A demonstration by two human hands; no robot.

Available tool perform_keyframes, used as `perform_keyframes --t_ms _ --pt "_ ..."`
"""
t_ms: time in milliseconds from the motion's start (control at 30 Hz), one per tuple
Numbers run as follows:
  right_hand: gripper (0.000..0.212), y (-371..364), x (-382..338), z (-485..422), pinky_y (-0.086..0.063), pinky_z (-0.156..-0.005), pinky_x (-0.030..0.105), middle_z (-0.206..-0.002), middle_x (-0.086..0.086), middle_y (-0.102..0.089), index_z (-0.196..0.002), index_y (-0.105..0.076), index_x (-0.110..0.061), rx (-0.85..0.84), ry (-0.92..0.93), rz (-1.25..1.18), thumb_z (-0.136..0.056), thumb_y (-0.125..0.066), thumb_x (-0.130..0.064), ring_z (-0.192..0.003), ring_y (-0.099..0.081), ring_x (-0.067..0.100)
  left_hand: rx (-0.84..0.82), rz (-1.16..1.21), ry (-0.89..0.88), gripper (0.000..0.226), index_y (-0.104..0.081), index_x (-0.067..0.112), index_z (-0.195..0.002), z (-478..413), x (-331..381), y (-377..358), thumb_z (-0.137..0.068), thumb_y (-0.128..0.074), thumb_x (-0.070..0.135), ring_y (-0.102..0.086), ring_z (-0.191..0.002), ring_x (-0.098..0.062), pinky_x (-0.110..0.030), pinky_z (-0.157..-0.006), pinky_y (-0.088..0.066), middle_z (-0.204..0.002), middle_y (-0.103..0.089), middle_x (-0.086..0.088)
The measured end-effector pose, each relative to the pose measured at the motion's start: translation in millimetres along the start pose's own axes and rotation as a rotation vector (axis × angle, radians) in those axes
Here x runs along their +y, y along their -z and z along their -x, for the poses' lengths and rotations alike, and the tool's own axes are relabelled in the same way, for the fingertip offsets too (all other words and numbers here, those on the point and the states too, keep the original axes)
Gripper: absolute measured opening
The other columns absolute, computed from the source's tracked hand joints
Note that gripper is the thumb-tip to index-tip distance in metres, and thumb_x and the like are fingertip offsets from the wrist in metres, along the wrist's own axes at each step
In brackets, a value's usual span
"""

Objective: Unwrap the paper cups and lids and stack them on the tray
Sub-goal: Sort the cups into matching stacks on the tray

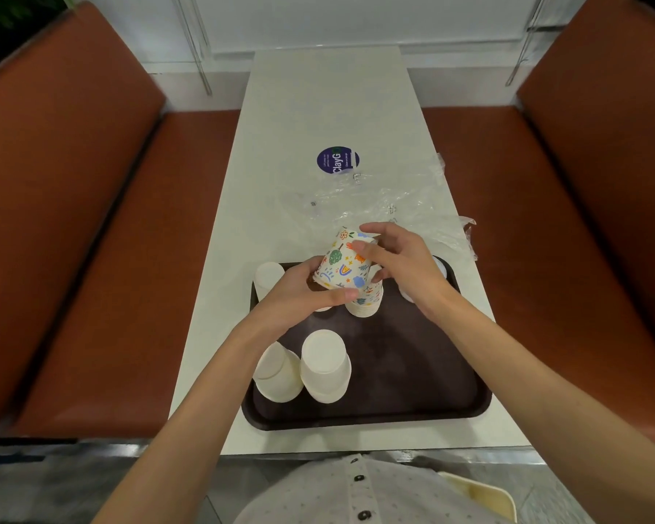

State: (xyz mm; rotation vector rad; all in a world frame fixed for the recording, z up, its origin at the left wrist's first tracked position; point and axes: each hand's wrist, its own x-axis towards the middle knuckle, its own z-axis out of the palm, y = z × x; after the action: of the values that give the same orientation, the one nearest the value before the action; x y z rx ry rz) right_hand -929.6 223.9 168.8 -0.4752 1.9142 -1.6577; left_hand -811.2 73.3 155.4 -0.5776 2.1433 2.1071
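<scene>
A dark brown tray point(394, 376) lies at the near end of the white table. My left hand point(299, 296) grips the rim end of a patterned paper cup point(343, 264) held upside down and tilted above the tray. My right hand point(398, 262) holds the same cup near its base, fingers curled over it. Just under it stands a stack of patterned cups point(367, 302) upside down on the tray. Two stacks of plain white cups point(324, 366) point(277, 372) stand upside down at the tray's near left. Another white stack point(268, 277) is at the far left corner.
Crumpled clear plastic wrap point(390, 206) lies on the table point(329, 107) beyond the tray, spilling over the right edge. A round purple sticker point(337, 160) sits farther back. White lids point(441, 266) show behind my right hand. Brown benches point(91, 221) flank the table.
</scene>
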Motion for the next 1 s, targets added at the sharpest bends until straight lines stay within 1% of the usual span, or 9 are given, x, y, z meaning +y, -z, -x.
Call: perform_keyframes --t_ms 100,267,367,433,500,567,700,833,1000 --pt "0.036 7 -4 0 -0.061 -0.072 0.035 -0.112 0.012 -0.071 -0.124 -0.061 -0.015 -0.045 -0.023 -0.137 -0.089 -0.070 -0.019 -0.100 -0.071 0.025 -0.033 0.175 0.011 0.044 -0.063 0.026 -0.115 3 -1 1 -0.075 -0.079 0.033 -0.070 -0.106 -0.013 -0.022 -0.079 -0.057 -0.110 -0.075 0.007" --pt "0.029 15 -8 -1 -0.061 -0.076 0.036 -0.116 0.013 -0.069 -0.123 -0.063 -0.018 -0.145 -0.006 -0.191 -0.094 -0.064 -0.018 -0.103 -0.070 0.025 -0.042 0.410 0.072 0.043 -0.060 0.016 -0.118 6 3 1 -0.079 -0.076 0.028 -0.072 -0.104 -0.028 -0.032 -0.074 -0.060 -0.113 -0.074 -0.009" --pt "0.020 16 -12 -3 -0.060 -0.071 0.035 -0.110 0.005 -0.070 -0.114 -0.064 -0.026 -0.137 -0.057 -0.105 -0.095 -0.061 -0.033 -0.095 -0.071 0.022 0.139 0.199 -0.036 0.051 -0.057 0.020 -0.121 3 3 -6 -0.077 -0.084 0.017 -0.071 -0.103 -0.020 -0.027 -0.072 -0.059 -0.115 -0.071 -0.001" --pt "0.027 14 -12 -2 -0.058 -0.062 0.030 -0.105 0.000 -0.069 -0.113 -0.062 -0.026 -0.120 -0.088 -0.023 -0.093 -0.061 -0.043 -0.084 -0.073 0.021 0.287 -0.043 -0.146 0.062 -0.052 0.028 -0.123 1 3 -9 -0.073 -0.087 0.019 -0.067 -0.102 -0.007 -0.020 -0.076 -0.056 -0.115 -0.066 0.011" --pt "0.038 14 -10 -2 -0.058 -0.061 0.031 -0.105 0.001 -0.071 -0.123 -0.057 -0.021 -0.101 -0.081 0.032 -0.092 -0.065 -0.040 -0.081 -0.074 0.021 0.322 -0.207 -0.216 0.071 -0.047 0.036 -0.128 2 3 -11 -0.071 -0.088 0.024 -0.061 -0.106 0.001 -0.017 -0.079 -0.055 -0.115 -0.060 0.022" --pt "0.041 16 -9 -2 -0.059 -0.066 0.033 -0.108 0.006 -0.072 -0.127 -0.056 -0.016 -0.094 -0.063 0.005 -0.090 -0.070 -0.028 -0.088 -0.073 0.022 0.259 -0.182 -0.196 0.072 -0.046 0.037 -0.130 2 1 -12 -0.072 -0.087 0.024 -0.061 -0.109 -0.004 -0.021 -0.082 -0.057 -0.120 -0.060 0.019" --pt "0.037 24 -12 -1 -0.058 -0.071 0.029 -0.117 0.005 -0.069 -0.123 -0.060 -0.017 -0.149 -0.029 -0.099 -0.088 -0.070 -0.009 -0.099 -0.070 0.018 0.085 0.245 -0.004 0.056 -0.056 0.025 -0.122 3 5 -11 -0.072 -0.080 0.034 -0.070 -0.106 -0.019 -0.031 -0.073 -0.060 -0.124 -0.066 -0.002" --pt "0.036 24 -12 0 -0.059 -0.076 0.032 -0.119 0.003 -0.069 -0.125 -0.061 -0.018 -0.172 -0.028 -0.079 -0.090 -0.069 -0.013 -0.104 -0.069 0.017 0.076 0.209 -0.010 0.047 -0.062 0.024 -0.114 0 3 -13 -0.072 -0.082 0.032 -0.072 -0.104 -0.019 -0.028 -0.074 -0.059 -0.117 -0.071 -0.002" --pt "0.034 27 -16 -4 -0.061 -0.078 0.035 -0.115 0.005 -0.070 -0.123 -0.063 -0.014 -0.088 -0.021 -0.048 -0.090 -0.070 -0.017 -0.103 -0.069 0.017 0.016 0.200 0.035 0.059 -0.065 0.017 -0.112 0 -2 -12 -0.063 -0.086 0.042 -0.072 -0.104 -0.020 -0.027 -0.081 -0.059 -0.108 -0.076 0.001"
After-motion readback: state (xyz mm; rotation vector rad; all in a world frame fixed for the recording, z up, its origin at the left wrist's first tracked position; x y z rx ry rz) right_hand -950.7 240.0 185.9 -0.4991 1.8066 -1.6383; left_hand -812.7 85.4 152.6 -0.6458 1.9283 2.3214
